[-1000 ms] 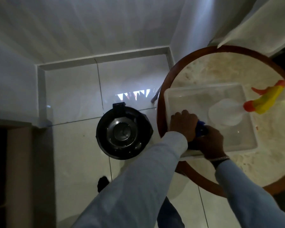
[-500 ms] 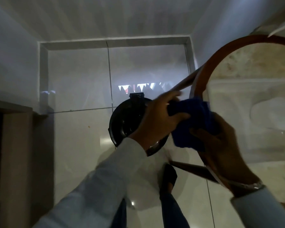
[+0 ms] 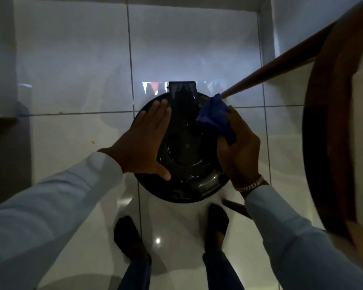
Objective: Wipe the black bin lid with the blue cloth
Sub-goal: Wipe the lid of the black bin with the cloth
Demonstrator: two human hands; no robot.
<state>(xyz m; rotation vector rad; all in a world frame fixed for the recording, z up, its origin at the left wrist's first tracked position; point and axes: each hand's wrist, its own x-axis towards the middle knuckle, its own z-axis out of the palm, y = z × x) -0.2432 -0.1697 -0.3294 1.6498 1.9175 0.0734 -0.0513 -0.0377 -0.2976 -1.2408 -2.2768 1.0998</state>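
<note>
The round black bin lid (image 3: 187, 155) lies directly below me on the white tiled floor, its hinge block at the far edge. My left hand (image 3: 144, 143) rests flat on the lid's left side, fingers together and pointing away, thumb spread along the near rim. My right hand (image 3: 238, 147) grips the bunched blue cloth (image 3: 216, 118) and holds it at the lid's far right edge. The right part of the lid is hidden under that hand.
A round wooden table rim (image 3: 331, 130) fills the right side, with one brown leg (image 3: 266, 72) slanting down to the floor just beyond the cloth and another (image 3: 236, 208) near my right wrist. My two dark shoes (image 3: 130, 237) stand below the bin. Walls close the far corner.
Both hands came down from the tray on the table to the bin. The cloth went from in front of me to the lid's right edge, and my left hand landed flat on the lid.
</note>
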